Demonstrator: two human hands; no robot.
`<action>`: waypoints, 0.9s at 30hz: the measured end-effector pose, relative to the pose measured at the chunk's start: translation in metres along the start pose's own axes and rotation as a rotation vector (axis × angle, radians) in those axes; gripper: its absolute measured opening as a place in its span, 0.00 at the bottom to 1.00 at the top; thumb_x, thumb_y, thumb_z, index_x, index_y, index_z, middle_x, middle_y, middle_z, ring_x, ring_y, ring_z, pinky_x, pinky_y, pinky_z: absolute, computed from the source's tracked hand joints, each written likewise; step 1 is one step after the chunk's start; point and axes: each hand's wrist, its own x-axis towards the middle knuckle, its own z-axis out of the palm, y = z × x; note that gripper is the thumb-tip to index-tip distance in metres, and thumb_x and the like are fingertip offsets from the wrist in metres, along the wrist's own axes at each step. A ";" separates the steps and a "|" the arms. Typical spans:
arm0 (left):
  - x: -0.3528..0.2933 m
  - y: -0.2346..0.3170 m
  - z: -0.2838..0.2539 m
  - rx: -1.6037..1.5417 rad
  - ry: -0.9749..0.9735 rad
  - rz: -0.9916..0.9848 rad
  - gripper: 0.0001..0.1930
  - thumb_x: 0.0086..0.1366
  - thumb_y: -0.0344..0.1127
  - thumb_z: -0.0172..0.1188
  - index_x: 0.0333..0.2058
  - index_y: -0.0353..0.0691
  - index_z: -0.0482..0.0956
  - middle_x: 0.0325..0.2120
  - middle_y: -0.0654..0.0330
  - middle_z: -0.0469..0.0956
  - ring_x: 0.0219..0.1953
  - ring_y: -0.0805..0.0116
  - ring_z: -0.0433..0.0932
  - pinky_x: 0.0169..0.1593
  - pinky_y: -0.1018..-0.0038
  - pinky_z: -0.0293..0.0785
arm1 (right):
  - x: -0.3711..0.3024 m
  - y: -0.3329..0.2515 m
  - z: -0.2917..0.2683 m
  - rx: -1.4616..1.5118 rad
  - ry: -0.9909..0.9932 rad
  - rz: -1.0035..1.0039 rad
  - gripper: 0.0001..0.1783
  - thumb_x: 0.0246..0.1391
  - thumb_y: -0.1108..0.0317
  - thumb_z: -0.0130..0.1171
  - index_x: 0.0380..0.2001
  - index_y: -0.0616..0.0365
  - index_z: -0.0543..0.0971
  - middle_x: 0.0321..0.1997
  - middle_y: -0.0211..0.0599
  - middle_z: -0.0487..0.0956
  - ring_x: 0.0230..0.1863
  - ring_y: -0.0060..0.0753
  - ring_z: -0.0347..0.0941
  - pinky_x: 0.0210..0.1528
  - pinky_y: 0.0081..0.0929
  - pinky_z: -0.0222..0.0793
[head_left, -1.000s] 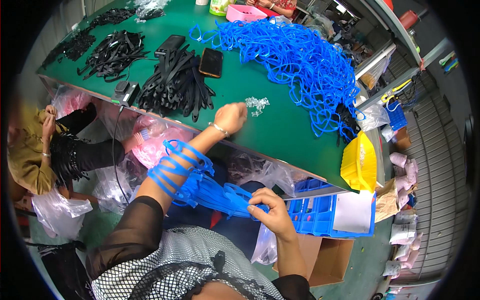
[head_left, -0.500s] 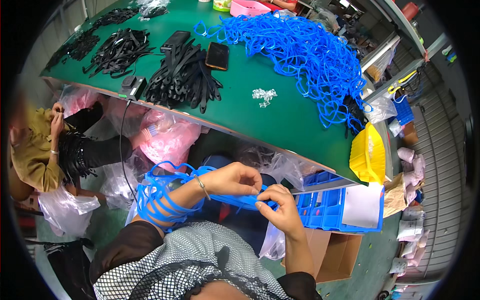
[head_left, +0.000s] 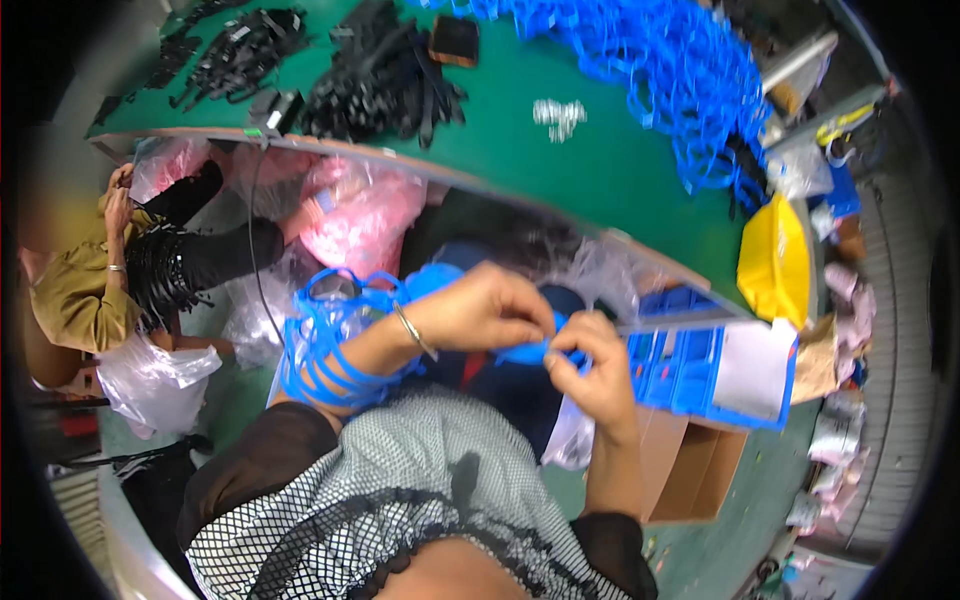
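Above my lap, both hands are brought close together over blue cords. My left hand, with a bracelet at its wrist, is closed in a pinch on a blue cord. Thumb and fingers of my right hand pinch the same blue cord just beside it; whether a small part sits between the fingertips is hidden and blurred. Several loops of blue cord hang around my left forearm. On the green table ahead lie a heap of blue cords and a small cluster of clear pieces.
Black straps, a phone and a small black device lie on the table. A yellow bin is at its right corner. Below are a blue compartment tray and a cardboard box. A seated person's hand is at left.
The view has tilted down, so the table sits higher in the picture. My hands stay together on the blue cord, with little change in their grip.
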 end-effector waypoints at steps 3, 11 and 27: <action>0.000 0.007 0.000 -0.096 0.040 -0.086 0.08 0.53 0.25 0.61 0.34 0.32 0.79 0.28 0.59 0.79 0.32 0.76 0.76 0.37 0.77 0.74 | 0.003 0.002 -0.003 0.065 -0.047 0.032 0.06 0.33 0.75 0.59 0.20 0.63 0.74 0.24 0.35 0.72 0.33 0.33 0.67 0.39 0.28 0.61; -0.006 0.008 0.003 -0.129 0.054 -0.062 0.06 0.52 0.26 0.62 0.30 0.34 0.80 0.28 0.57 0.79 0.32 0.69 0.77 0.37 0.76 0.73 | -0.002 0.001 0.003 0.141 -0.046 0.118 0.05 0.32 0.72 0.60 0.18 0.59 0.76 0.22 0.33 0.73 0.31 0.35 0.67 0.38 0.32 0.60; -0.012 0.012 0.010 0.411 -0.004 0.355 0.14 0.45 0.22 0.56 0.35 0.35 0.78 0.28 0.54 0.76 0.30 0.56 0.77 0.32 0.67 0.73 | -0.003 0.008 0.006 0.218 -0.098 0.152 0.06 0.28 0.77 0.55 0.17 0.63 0.71 0.22 0.36 0.70 0.29 0.33 0.66 0.35 0.27 0.61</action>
